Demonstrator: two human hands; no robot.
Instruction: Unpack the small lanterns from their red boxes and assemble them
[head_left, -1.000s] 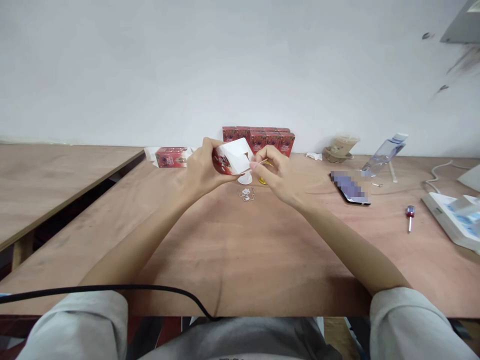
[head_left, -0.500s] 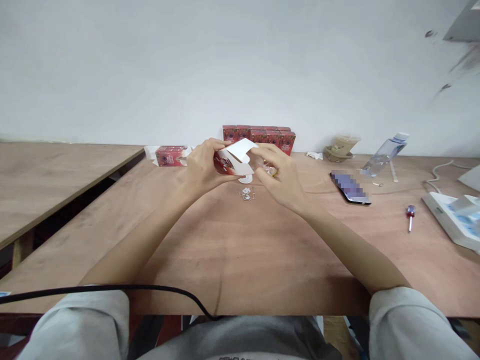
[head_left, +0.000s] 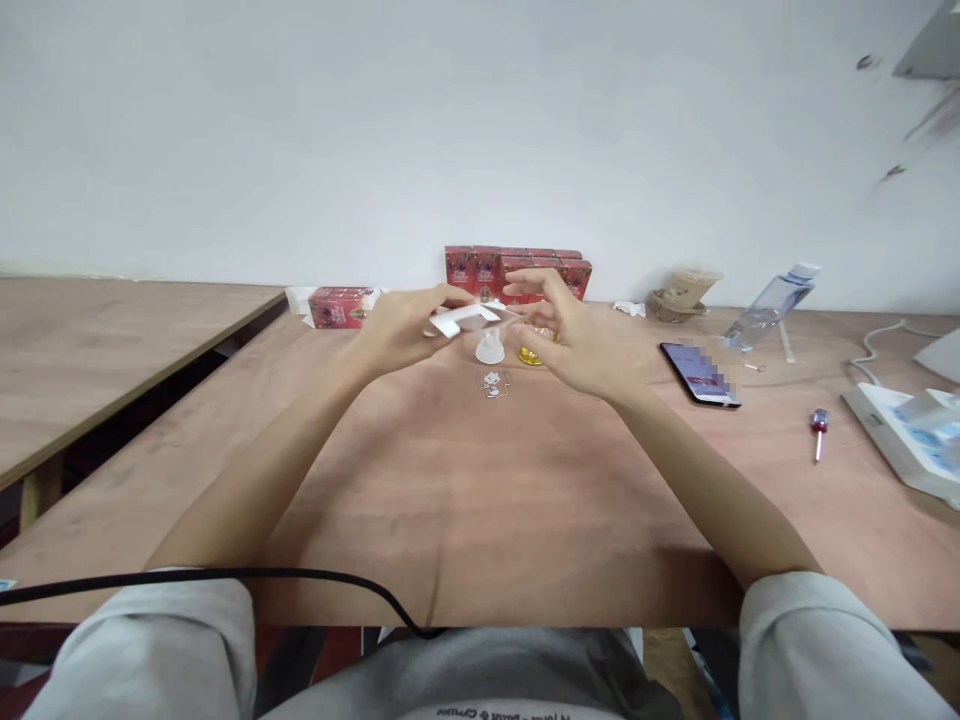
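My left hand (head_left: 401,325) grips a small cardboard box (head_left: 463,319) above the table, its white flaps turned up toward me. Beside the box's right side, my right hand (head_left: 577,345) has its fingers spread; whether a fingertip touches the flap I cannot tell. Below the box stands a whitish translucent piece (head_left: 490,350) with a round base. A shiny gold round piece (head_left: 530,355) sits partly behind my right hand. Closer to me lie small white parts with thin bent wire (head_left: 493,384).
Several red boxes (head_left: 472,265) are stacked against the wall. Another red box (head_left: 339,308) lies to the left, flap open. On the right are a phone (head_left: 697,374), drink cup (head_left: 691,288), tilted bottle (head_left: 772,305), screwdriver (head_left: 819,432) and power strip (head_left: 904,435). A black cable (head_left: 300,574) crosses in front.
The box in my left hand has tipped so its flaps lie flatter and its red side is hidden. My right hand has drawn back right and opened, uncovering the gold piece.
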